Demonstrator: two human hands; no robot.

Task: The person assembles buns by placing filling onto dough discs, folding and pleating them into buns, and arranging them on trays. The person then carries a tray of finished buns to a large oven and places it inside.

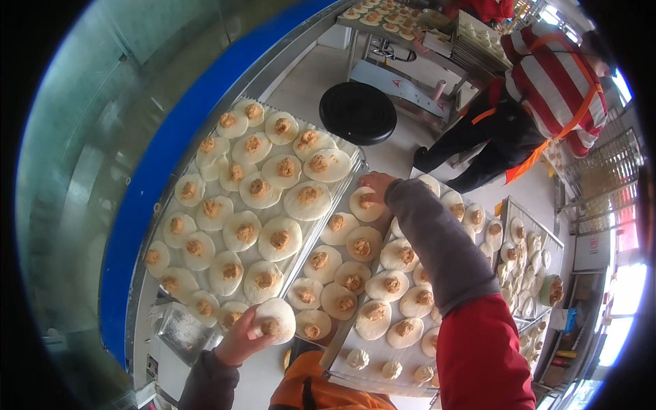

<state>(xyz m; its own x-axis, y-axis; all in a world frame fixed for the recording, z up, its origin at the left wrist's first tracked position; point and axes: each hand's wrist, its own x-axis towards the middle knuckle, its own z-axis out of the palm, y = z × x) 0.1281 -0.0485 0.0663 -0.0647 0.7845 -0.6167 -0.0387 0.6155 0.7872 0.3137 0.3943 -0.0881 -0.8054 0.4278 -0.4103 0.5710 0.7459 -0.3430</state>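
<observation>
My left hand (239,339) holds a round white dough wrapper with a lump of brown filling (273,321), near the front edge of the left tray (345,145). That metal tray is packed with several filled wrappers (279,239). My right hand (374,184), on a grey-sleeved arm reaching forward, rests on a filled wrapper (363,203) at the far end of the middle tray (339,342), which also carries several filled wrappers. A few pinched, closed dumplings (357,358) lie at that tray's near end.
A black round stool (357,112) stands beyond the trays. A person in a red-and-white striped top (553,89) bends over at the right. Another tray of shaped dumplings (527,263) lies at the right. A further table with wrappers (383,17) is at the back.
</observation>
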